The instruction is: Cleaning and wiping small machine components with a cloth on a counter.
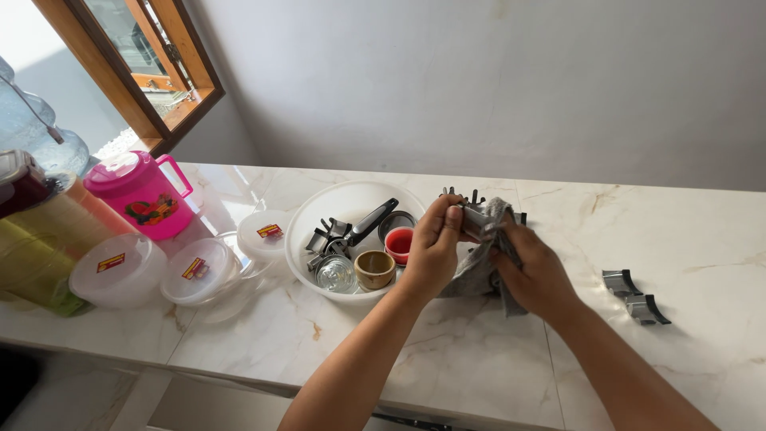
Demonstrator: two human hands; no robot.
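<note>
My left hand (435, 247) pinches a small dark metal piece (472, 217) above the marble counter (447, 351). My right hand (536, 271) holds a grey cloth (477, 267) wrapped against that piece. Both hands are just to the right of a white plastic basin (319, 209). The basin holds several dark metal parts (335, 235), a small glass (337, 274), a tan cup (374, 269) and a red cup (399, 242). Two more curved metal pieces (636, 297) lie on the counter to the right of my right hand.
A pink pitcher (142, 195) stands at the left. Near it are three clear lidded containers (120, 269), (199, 271), (263, 231). A water jug (40, 136) and a wooden-framed window (152, 64) are at the far left. A grey wall runs behind the counter.
</note>
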